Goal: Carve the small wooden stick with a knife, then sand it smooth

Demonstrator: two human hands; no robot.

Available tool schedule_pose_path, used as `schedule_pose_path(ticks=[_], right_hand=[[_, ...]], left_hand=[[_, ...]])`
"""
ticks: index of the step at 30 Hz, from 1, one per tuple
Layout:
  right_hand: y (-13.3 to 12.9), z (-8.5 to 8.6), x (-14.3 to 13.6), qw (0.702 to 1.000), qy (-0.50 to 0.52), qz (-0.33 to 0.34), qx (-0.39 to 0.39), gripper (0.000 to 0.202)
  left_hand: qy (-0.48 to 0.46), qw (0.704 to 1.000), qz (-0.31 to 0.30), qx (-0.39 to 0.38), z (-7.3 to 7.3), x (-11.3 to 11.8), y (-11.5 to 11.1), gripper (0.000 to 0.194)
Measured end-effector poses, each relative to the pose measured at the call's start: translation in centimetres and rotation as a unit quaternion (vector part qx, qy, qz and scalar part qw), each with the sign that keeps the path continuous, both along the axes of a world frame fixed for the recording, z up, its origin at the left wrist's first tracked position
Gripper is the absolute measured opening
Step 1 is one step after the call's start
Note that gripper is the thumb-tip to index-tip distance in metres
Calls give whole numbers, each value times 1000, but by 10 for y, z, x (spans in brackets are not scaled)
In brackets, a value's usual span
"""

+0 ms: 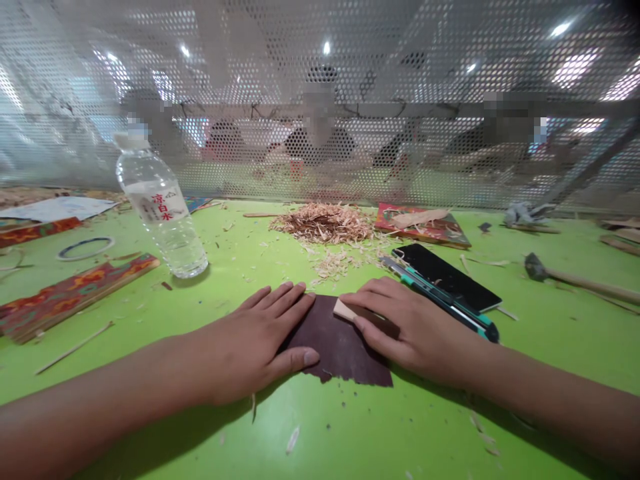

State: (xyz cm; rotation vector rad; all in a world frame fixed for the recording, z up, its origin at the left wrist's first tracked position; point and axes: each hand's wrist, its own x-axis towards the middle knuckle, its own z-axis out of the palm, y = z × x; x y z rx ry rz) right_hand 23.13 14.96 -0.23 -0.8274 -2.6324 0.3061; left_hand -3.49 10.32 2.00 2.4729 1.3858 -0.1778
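A torn-edged sheet of dark brown sandpaper (pixel 345 347) lies on the green table in front of me. My left hand (pixel 265 340) rests flat on its left side, fingers stretched out and holding the sheet against the tabletop. On the right, my right hand (pixel 400 320) grips a small pale piece of wood (pixel 344 309) between thumb and fingers, its end showing over the sandpaper. Most of that wood is hidden under my fingers. Just beyond the right hand lie a black-and-teal utility knife (pixel 445 300) and a black phone (pixel 445 273).
A heap of wood shavings (pixel 330 223) lies ahead, beside a patterned board (pixel 425 227). At left stand a water bottle (pixel 160 207), a patterned wood strip (pixel 75 293) and a tape ring (pixel 85 249). A hammer (pixel 575 273) lies right. Behind a perforated screen (pixel 250 53), people sit.
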Motion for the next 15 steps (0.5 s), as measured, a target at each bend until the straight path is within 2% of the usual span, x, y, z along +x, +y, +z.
schedule_pose_path(ticks=[10,15], right_hand=[[-1,0,1,1000,-7,0,11,31],[-6,-1,-1,997,-43,12,64,34]], left_hand=[[-12,1000,1,10,-1,0,0,85],[16,1000,4,-3,1,1,-1,87]])
